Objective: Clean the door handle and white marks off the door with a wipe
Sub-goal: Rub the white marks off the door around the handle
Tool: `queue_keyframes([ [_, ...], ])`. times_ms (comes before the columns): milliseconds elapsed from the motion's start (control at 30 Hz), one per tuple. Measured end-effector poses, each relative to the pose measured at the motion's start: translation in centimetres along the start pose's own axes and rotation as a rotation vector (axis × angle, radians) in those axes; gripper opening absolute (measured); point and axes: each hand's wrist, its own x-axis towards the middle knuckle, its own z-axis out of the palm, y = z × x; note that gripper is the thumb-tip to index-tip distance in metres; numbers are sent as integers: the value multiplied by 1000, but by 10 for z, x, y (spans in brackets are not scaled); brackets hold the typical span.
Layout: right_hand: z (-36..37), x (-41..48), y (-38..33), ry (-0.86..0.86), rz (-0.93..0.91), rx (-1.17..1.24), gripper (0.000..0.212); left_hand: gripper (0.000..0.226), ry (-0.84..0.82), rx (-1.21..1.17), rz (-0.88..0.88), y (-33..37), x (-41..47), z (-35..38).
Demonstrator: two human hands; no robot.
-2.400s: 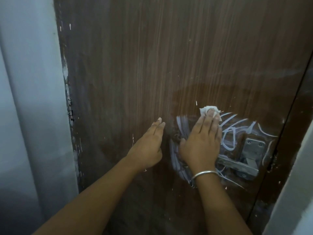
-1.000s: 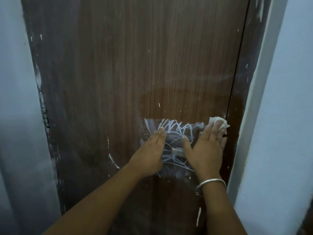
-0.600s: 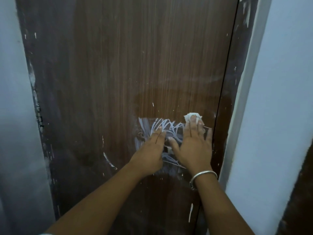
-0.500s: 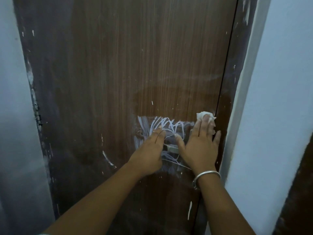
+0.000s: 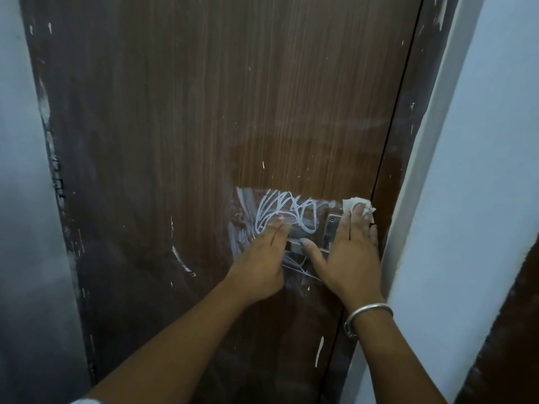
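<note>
A dark brown wooden door [image 5: 204,112] fills the view. White scribbled marks [image 5: 288,212] cover it around the metal door handle [image 5: 331,228], which shows between my hands. My right hand [image 5: 350,252] lies flat on the door by its right edge, its straight fingers pressing a crumpled white wipe [image 5: 354,204] against the wood just above and right of the handle plate. My left hand [image 5: 262,258] rests flat on the marks left of the handle, fingers straight, holding nothing. The lower part of the handle is hidden by my right hand.
A dark door frame [image 5: 408,141] and a pale wall [image 5: 481,170] stand close on the right. A grey wall [image 5: 23,199] borders the door's left edge. More white streaks [image 5: 182,260] sit lower left of the handle, and one white streak [image 5: 319,349] lies below it.
My right hand has swept the wipe back and forth over the marks and now sits at the door's right edge. The upper right marks look fainter. My left hand stays put.
</note>
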Motion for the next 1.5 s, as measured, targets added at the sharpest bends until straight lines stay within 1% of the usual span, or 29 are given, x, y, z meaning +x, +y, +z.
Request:
queue_keyframes([
  [67,0,-2,-4,-7,4,58,109,83,-6,-1,-4,0,-3,2],
  [133,-3,2,-8,-16,-37,74,113,80,-21,3,10,0,-6,3],
  [267,-6,11,-18,-66,-152,-28,105,78,-44,5,9,0,-12,4],
  [400,-9,15,-21,-93,-218,-20,101,82,-44,-3,-19,1,-14,3],
  [500,-12,10,-17,-48,-144,60,105,83,-34,-16,-24,0,-15,-3],
  [567,-10,6,-20,-48,-97,94,110,83,-41,-26,-23,-3,-17,-8],
  [667,-4,4,-31,-65,-103,62,112,82,-47,-37,-39,-13,-22,-17],
  [800,3,8,-42,-56,-129,7,101,82,-18,-27,-62,-29,-26,-25],
  [900,6,11,-51,-68,-148,21,95,84,-16,-32,-72,-33,-23,-24],
  [1200,15,17,-76,-184,-237,80,72,85,-16,-16,-89,-40,-14,-21],
  [1367,18,17,-99,-161,-173,75,76,83,64,38,-117,-48,-13,-23],
  [1500,21,18,-109,-142,-140,38,75,83,74,93,-154,-57,-14,-29],
])
